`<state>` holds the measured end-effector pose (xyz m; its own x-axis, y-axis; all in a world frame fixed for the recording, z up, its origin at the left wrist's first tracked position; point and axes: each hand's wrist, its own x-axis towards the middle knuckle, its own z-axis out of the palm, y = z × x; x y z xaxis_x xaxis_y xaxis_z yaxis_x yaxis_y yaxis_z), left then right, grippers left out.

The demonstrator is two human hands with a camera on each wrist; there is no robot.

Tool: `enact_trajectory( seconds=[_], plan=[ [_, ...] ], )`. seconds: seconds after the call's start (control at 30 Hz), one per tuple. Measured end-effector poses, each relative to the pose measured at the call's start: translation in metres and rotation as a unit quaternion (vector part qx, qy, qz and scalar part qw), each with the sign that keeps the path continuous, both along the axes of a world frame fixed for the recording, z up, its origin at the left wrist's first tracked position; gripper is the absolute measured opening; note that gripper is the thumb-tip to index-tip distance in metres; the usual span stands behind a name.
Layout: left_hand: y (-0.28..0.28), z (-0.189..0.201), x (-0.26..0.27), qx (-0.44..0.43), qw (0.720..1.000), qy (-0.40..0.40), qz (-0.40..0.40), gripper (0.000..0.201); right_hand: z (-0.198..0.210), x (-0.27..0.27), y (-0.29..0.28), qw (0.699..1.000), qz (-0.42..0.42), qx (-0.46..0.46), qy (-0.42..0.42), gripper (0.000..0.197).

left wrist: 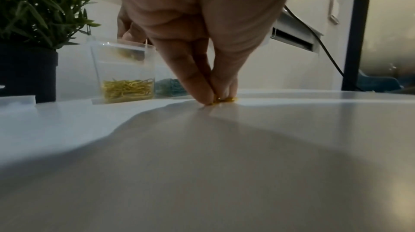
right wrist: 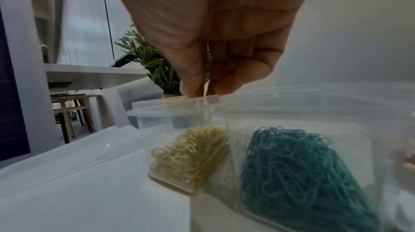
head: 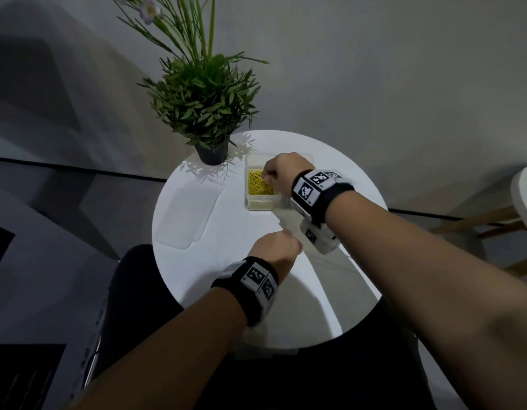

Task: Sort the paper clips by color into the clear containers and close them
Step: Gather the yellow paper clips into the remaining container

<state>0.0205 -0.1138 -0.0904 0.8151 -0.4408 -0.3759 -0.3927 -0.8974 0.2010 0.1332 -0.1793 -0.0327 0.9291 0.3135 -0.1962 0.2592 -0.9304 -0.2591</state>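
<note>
1. Your left hand (head: pixel 274 247) was down on the round white table (head: pixel 226 232) near its middle, thumb and forefinger (left wrist: pixel 193 79) pressed together on a yellow paper clip (left wrist: pixel 225 99) that lay flat on the surface.
2. Your right hand (head: pixel 281 173) hung over the open clear container (head: pixel 260 202) toward the table's far edge, fingers curled with their tips (right wrist: pixel 191 86) close together just above its rim; whether they held a clip, I could not tell.
3. That container held a heap of yellow paper clips (head: pixel 258 184).
4. Just beside it, on its right, a second clear container (right wrist: pixel 314 111) held green paper clips (right wrist: pixel 303 173); in the head view your right wrist hid it.
5. Two clear lids (head: pixel 188 214) lay flat and overlapping near the table's left edge, well apart from both containers.
6. A potted plant (head: pixel 203 105) in a dark pot stood at the far left edge of the table, near the yellow container.
</note>
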Motion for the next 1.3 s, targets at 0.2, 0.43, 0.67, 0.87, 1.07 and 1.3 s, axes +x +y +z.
enact_trajectory(
  seconds=[0.2, 0.43, 0.67, 0.87, 1.07, 1.3],
  plan=[
    [0.002, 0.017, -0.008, 0.084, 0.994, -0.041, -0.061, 0.029, 0.008, -0.014, -0.035, 0.994, -0.048, 0.094, -0.026, 0.027],
    [-0.013, 0.025, -0.001, 0.062, 0.998, 0.027, -0.012, 0.030, -0.028, -0.052, -0.069, 0.994, -0.013, 0.102, -0.042, 0.030],
    [0.006, 0.021, 0.001, 0.013, 0.999, -0.006, 0.030, 0.032, -0.028, -0.044, -0.050, 0.995, 0.022, 0.027, -0.096, 0.037],
    [0.057, 0.039, 0.034, -0.153, 0.968, -0.125, 0.152, 0.015, -0.033, -0.042, -0.060, 0.995, -0.018, 0.049, -0.085, 0.029],
    [0.063, 0.048, 0.087, -0.170, 0.967, -0.142, 0.125, 0.018, -0.034, -0.061, -0.060, 0.986, -0.022, 0.111, -0.121, 0.033],
    [0.072, 0.026, 0.068, -0.096, 0.986, -0.138, 0.021, 0.024, -0.049, -0.084, -0.068, 0.971, -0.058, 0.189, -0.137, 0.025]
  ],
)
